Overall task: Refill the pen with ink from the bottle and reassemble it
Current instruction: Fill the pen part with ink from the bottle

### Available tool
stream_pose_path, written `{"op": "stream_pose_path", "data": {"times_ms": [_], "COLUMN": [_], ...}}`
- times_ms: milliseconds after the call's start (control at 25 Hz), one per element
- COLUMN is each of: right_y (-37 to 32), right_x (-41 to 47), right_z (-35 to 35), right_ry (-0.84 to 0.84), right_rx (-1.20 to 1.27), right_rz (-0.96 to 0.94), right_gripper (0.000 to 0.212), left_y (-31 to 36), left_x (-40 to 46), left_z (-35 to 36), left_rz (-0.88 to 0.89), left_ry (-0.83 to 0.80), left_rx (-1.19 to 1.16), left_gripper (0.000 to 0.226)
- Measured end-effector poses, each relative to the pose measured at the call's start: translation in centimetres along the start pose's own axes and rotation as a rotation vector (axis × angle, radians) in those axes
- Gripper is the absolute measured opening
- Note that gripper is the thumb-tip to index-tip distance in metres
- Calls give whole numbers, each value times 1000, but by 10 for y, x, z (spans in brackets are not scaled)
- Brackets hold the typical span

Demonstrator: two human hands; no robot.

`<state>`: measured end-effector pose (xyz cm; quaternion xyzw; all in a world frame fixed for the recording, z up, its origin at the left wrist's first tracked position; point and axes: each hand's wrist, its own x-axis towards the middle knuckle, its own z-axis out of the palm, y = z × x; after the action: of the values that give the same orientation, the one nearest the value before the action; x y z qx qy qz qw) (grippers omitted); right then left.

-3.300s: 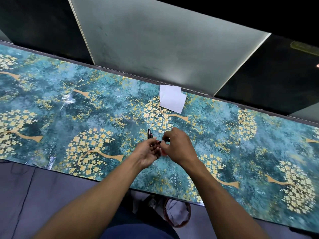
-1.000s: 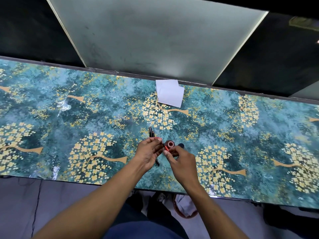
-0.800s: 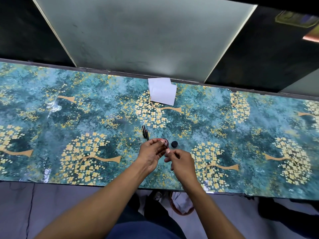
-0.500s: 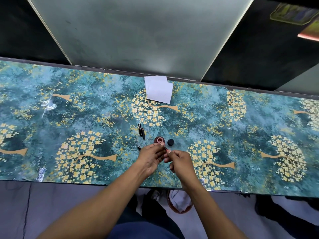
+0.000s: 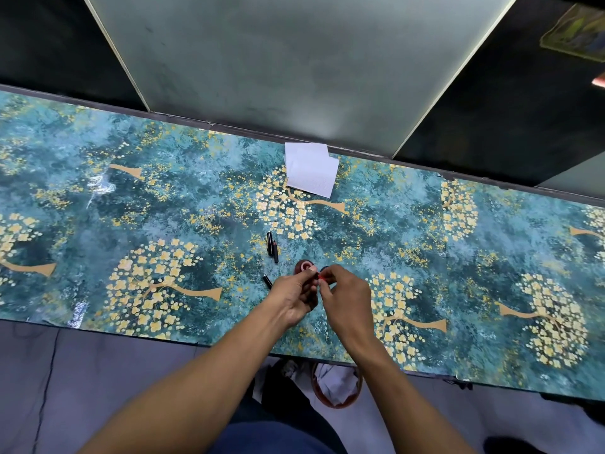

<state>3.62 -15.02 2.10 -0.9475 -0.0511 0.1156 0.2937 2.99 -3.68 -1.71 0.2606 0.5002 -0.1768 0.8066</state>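
A small open ink bottle point(image 5: 305, 266) with a reddish mouth stands on the patterned table. Its dark cap point(image 5: 324, 268) lies just to the right, mostly hidden by my fingers. My left hand point(image 5: 293, 298) and my right hand point(image 5: 345, 294) meet fingertip to fingertip just in front of the bottle. Together they pinch a small pen part with a red end point(image 5: 321, 277). Two black pen pieces point(image 5: 271, 245) lie side by side behind and left of the bottle. A short black piece point(image 5: 267, 281) rests beside my left hand.
White tissue sheets point(image 5: 311, 172) lie near the table's far edge, below a frosted panel. The table point(image 5: 131, 224) has a teal and gold floral cover. A brown bin point(image 5: 337, 386) with cloth inside stands on the floor under the near edge.
My hands have drawn back toward me off the bottle, so its open mouth and the cap now show. The camera has shifted; the small pen part stays pinched between both hands.
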Motion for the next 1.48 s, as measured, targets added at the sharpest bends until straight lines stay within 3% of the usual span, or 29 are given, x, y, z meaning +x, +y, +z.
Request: {"op": "stream_pose_path", "data": {"times_ms": [480, 1200, 1480], "right_y": [-6, -7, -11], "right_x": [20, 24, 22], "right_z": [-1, 1, -4], "right_ry": [4, -85, -117], "right_rx": [-254, -419, -421], "right_rz": [-210, -227, -272], "right_gripper": [11, 24, 12], "left_y": [9, 13, 14], "left_x": [8, 8, 12], "left_z": [7, 4, 4], "left_rz": [-118, -179, -171], "left_ry": [24, 28, 37], "left_rx": [-104, -106, -74], "left_gripper": [15, 13, 21]}}
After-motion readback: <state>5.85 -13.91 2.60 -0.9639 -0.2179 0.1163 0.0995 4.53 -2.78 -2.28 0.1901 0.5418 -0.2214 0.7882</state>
